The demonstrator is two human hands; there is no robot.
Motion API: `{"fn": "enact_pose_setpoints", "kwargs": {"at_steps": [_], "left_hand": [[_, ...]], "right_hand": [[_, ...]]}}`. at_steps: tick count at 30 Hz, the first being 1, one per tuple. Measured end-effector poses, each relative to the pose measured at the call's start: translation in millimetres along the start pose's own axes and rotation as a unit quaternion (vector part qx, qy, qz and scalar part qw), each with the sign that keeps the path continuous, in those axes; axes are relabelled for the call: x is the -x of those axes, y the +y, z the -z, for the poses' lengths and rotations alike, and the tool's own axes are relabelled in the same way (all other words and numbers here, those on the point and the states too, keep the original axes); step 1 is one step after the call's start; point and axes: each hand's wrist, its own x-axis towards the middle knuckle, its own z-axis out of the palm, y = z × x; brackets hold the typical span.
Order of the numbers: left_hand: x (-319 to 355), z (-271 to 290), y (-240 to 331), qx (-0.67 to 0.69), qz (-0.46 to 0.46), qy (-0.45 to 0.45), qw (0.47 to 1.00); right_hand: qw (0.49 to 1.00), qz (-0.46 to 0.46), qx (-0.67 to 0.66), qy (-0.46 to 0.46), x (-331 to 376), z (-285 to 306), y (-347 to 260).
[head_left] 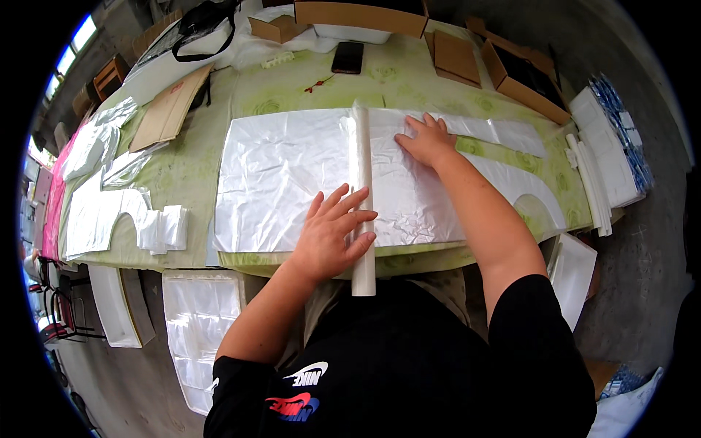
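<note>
A thin white plastic sheet, shaped like a disposable apron with a curved cutout at its right end, lies spread across the table in front of me. A long white roll lies across its middle, pointing away from me, its near end jutting past the table's front edge. My left hand rests with fingers spread, thumb and fingertips over the near part of the roll. To the right of the roll's far part, my right hand has its fingers apart on the sheet near its far edge.
A green patterned cloth covers the table. More plastic pieces and cardboard lie left. A black phone and open boxes sit at the back. White rolls lie at the right edge; a white bin stands below left.
</note>
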Motion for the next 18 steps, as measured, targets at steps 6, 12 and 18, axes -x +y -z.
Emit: {"fn": "enact_pose_setpoints", "kwargs": {"at_steps": [6, 12, 18], "left_hand": [[8, -4, -5, 0.077, 0.011, 0.099, 0.992], [-19, 26, -12, 0.088, -0.172, 0.147, 0.97], [-21, 37, -34, 0.06, -0.031, -0.041, 0.997]], "right_hand": [[0.95, 0.277, -0.082, 0.117, 49, -19, -21], [0.834, 0.47, -0.288, 0.006, 142, -20, -66], [0.795, 0.5, -0.343, 0.015, 167, -24, -69]]}}
